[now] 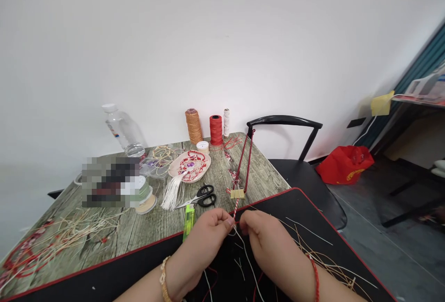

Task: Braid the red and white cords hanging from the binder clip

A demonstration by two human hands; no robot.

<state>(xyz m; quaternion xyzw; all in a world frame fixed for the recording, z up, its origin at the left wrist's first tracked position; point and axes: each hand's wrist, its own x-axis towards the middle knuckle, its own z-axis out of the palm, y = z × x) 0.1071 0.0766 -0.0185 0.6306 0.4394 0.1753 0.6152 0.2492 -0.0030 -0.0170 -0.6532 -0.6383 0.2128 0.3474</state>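
Striped red-and-white cord point(237, 205) runs from a gold clip point(238, 194) to the left hand point(210, 231), over the edge of a red-trimmed mat point(290, 202).
An oval pale dish point(207, 166) holds red cords point(193, 154) and a purple piece point(189, 164), a white tassel point(173, 194) spilling over its rim. Left thumb and forefinger pinch the slim, spiralled cord; the right hand point(266, 234) curls just beside, its grip impossible to tell.

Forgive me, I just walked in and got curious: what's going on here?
The left hand pinches a red-and-white cord below a gold binder clip. The right hand is curled close beside it; whether it grips anything is unclear. Dark red cord stretches from the clip up towards the chair. Scissors lie on the table beyond.
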